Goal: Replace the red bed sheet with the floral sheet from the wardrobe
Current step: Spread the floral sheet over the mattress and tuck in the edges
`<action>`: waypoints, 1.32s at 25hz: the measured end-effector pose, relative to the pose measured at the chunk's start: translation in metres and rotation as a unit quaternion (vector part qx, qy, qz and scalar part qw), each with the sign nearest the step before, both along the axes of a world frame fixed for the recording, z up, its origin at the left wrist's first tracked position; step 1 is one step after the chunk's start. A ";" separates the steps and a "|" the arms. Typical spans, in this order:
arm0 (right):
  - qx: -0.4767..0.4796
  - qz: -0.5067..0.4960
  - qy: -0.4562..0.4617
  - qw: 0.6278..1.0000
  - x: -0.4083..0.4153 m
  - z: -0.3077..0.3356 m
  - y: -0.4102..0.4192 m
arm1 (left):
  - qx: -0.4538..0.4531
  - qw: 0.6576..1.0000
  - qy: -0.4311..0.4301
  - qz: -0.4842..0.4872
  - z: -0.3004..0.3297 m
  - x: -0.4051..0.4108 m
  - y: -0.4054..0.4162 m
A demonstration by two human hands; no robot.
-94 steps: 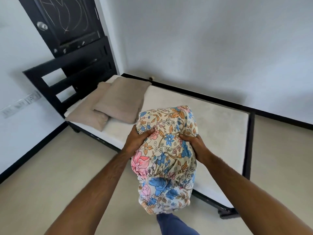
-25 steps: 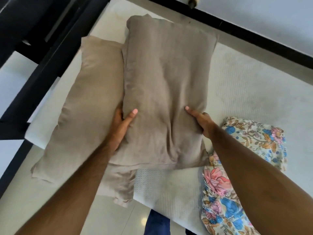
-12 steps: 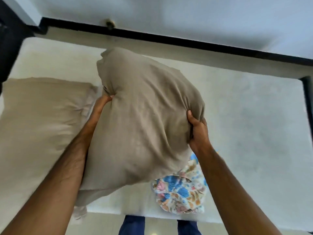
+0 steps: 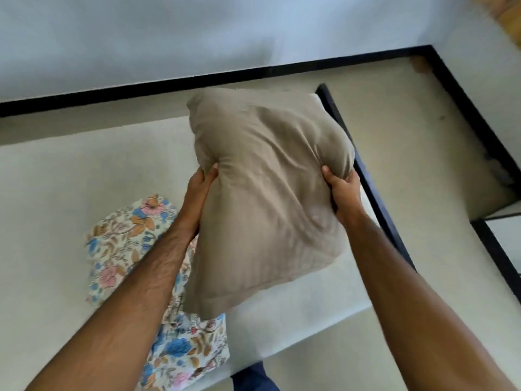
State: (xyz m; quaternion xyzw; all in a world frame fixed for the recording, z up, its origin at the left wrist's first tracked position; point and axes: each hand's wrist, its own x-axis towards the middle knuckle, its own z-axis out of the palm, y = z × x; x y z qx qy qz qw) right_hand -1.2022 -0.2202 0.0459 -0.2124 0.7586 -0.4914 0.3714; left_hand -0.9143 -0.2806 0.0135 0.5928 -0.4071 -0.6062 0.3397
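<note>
Both hands' grip lifts beige pillow point(image 4: 267, 198) above floral sheet point(image 4: 124, 238).

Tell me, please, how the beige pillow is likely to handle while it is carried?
Probably soft: the pillow dents where the left hand and right hand grip it. Likely light, held clear of the mattress. Its lower edge sags.

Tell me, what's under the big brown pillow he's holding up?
Under the pillow, held up by the left hand and right hand, lie the bare mattress, an edge of the flowery sheet, and part of the dark bed frame. What lies directly beneath is hidden.
</note>
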 end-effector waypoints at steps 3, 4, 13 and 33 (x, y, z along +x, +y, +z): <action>0.201 0.042 0.177 0.962 -0.064 -0.040 0.009 | 0.025 0.995 -0.073 -0.058 -0.031 -0.043 0.029; 0.232 0.082 0.185 0.952 -0.062 -0.055 0.016 | 0.056 0.993 -0.078 -0.073 -0.044 -0.048 0.042; 0.166 0.391 -0.030 0.905 0.246 -0.137 0.059 | 0.096 0.967 -0.238 -0.012 -0.109 0.173 0.126; 0.365 0.578 -0.150 0.714 0.856 -0.206 0.158 | 0.195 0.722 -0.655 0.106 -0.161 0.713 0.343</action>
